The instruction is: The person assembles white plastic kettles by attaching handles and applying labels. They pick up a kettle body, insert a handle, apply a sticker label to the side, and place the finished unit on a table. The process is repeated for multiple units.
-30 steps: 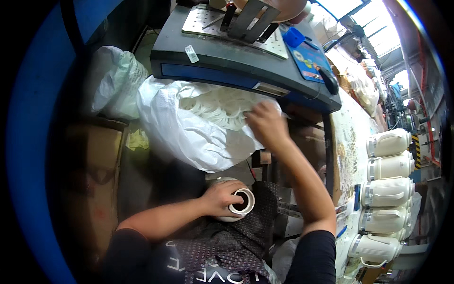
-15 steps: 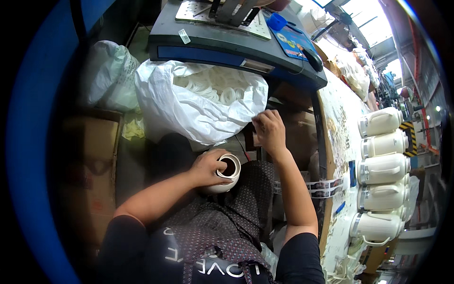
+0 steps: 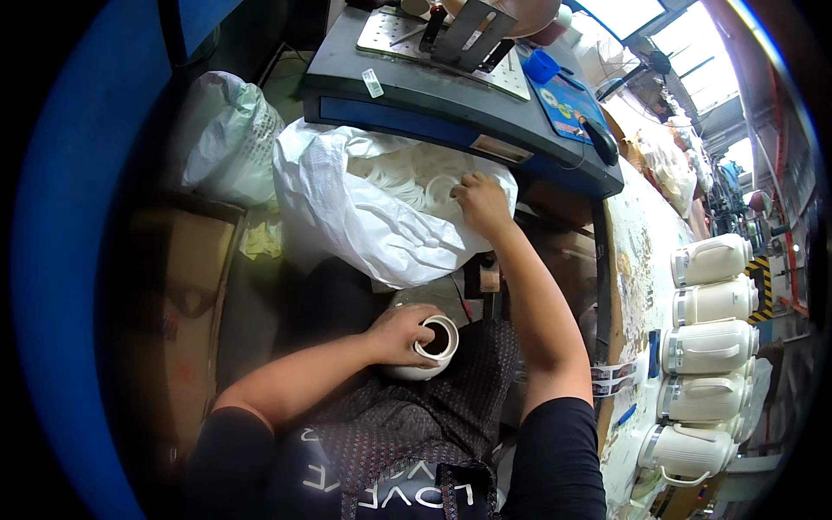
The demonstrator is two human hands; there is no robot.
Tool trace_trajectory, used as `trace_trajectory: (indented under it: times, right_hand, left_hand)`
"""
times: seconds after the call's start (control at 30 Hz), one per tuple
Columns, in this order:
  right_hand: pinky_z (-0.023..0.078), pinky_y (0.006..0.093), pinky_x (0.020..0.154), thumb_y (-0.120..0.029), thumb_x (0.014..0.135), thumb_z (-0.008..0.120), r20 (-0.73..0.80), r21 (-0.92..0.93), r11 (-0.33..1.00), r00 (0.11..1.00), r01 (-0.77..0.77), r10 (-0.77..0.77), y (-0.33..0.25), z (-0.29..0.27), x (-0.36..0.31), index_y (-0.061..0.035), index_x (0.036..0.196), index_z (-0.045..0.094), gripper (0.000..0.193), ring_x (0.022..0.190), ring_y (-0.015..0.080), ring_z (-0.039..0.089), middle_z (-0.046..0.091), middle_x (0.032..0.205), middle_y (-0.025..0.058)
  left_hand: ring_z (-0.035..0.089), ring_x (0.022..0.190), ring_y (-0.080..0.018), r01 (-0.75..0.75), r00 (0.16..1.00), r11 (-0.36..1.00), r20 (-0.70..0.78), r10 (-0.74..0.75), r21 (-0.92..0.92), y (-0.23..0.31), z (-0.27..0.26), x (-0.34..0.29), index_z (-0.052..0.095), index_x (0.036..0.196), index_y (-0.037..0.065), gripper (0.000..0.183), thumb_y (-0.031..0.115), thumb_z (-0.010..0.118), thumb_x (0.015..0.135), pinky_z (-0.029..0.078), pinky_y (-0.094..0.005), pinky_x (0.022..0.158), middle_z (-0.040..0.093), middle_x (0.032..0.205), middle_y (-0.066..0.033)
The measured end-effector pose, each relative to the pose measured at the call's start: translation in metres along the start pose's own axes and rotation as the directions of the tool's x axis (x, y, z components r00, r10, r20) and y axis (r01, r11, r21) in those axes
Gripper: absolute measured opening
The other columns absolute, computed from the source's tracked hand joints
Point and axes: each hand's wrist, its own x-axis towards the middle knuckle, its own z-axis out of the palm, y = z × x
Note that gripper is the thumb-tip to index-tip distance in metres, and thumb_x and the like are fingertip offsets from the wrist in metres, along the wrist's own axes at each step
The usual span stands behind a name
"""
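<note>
In my lap stands a cream-white jug body [image 3: 414, 373] with a round open mouth, its inside dark. My left hand [image 3: 402, 334] is closed around its upper part, with the thumb at the rim. My right hand [image 3: 482, 201] is at the right side of a large white woven sack [image 3: 381, 238], its fingers pinched at the edge of a white plastic ring [image 3: 439, 192]. Many more pale rings [image 3: 390, 180] lie heaped in the open sack. Part of the pinch is hidden by the hand itself.
A dark grey machine table [image 3: 407, 95] with a perforated plate [image 3: 381, 33] rises behind the sack. Several cream jugs [image 3: 706, 347] lie along the worn white bench [image 3: 637, 286] at right, near a blue pen [image 3: 627, 414]. A cardboard box [image 3: 186, 321] stands at left.
My right hand has moved from beside the sack up into its opening, onto a ring. My left hand keeps its hold on the jug body. The whole view has shifted slightly.
</note>
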Motion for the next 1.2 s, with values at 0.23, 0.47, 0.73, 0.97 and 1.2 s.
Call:
trace_trajectory:
  times: [0.23, 0.47, 0.73, 0.97, 1.2]
  right_hand:
    - [0.048, 0.0322, 0.066, -0.017, 0.078, 0.075, -0.142, 0.558, 0.742, 0.837, -0.373, 0.528, -0.021, -0.023, -0.043, -0.008, 0.09, 0.075, 0.015, 0.076, 0.0192, 0.063, 0.062, 0.081, 0.0059]
    - [0.049, 0.0309, 0.075, -0.011, 0.076, 0.074, -0.11, 0.798, 0.49, 0.715, -0.351, 0.691, -0.068, -0.101, -0.143, -0.0003, 0.083, 0.068, 0.014, 0.077, 0.02, 0.065, 0.066, 0.079, 0.0082]
    - [0.053, 0.0493, 0.069, -0.027, 0.083, 0.064, 0.399, 0.279, 0.693, 0.737, -0.665, 0.546, -0.149, -0.119, -0.334, -0.0087, 0.103, 0.066, 0.028, 0.075, 0.0404, 0.065, 0.066, 0.081, 0.0208]
    - [0.058, 0.0297, 0.065, 0.004, 0.083, 0.062, -0.332, 0.791, 0.611, 0.85, 0.014, 0.41, -0.212, -0.264, -0.276, 0.0, 0.131, 0.049, 0.05, 0.092, 0.0302, 0.071, 0.063, 0.119, 0.0244]
    - [0.055, 0.0371, 0.062, -0.014, 0.069, 0.069, 0.075, 0.35, 0.937, 0.997, -0.003, -0.025, -0.203, -0.273, -0.27, -0.0117, 0.089, 0.067, 0.02, 0.079, 0.0234, 0.068, 0.061, 0.089, 0.0047]
  left_hand:
    - [0.056, 0.112, -0.0345, 0.078, 0.996, 0.994, -0.039, -0.076, 0.074, -0.006, 0.002, 0.0, 0.053, 0.064, 0.006, 0.043, 0.036, 0.084, 0.063, 0.045, -0.044, 0.092, 0.058, 0.122, -0.0133]
    - [0.057, 0.113, -0.0371, -0.05, 0.987, 0.994, -0.148, 0.064, 0.1, 0.041, -0.011, 0.001, 0.056, 0.071, 0.008, 0.039, 0.031, 0.087, 0.061, 0.048, -0.0431, 0.093, 0.061, 0.119, -0.0137]
    - [0.057, 0.118, -0.0366, -0.356, 0.933, 0.932, -0.073, 0.352, -0.06, 0.179, -0.049, 0.022, 0.003, 0.151, -0.002, 0.139, 0.04, 0.093, 0.054, 0.038, -0.0519, 0.105, 0.062, 0.12, -0.0203]
    - [0.057, 0.12, -0.0318, -0.271, 0.962, 0.954, -0.073, 0.264, -0.125, 0.215, -0.009, 0.035, 0.0, 0.152, 0.0, 0.137, 0.033, 0.093, 0.058, 0.035, -0.0491, 0.11, 0.063, 0.12, -0.0177]
    - [0.059, 0.117, -0.0355, -0.31, 0.943, 0.938, -0.074, 0.324, 0.157, 0.23, 0.009, 0.028, 0.011, 0.151, -0.003, 0.134, 0.033, 0.094, 0.051, 0.038, -0.0475, 0.106, 0.065, 0.12, -0.0117]
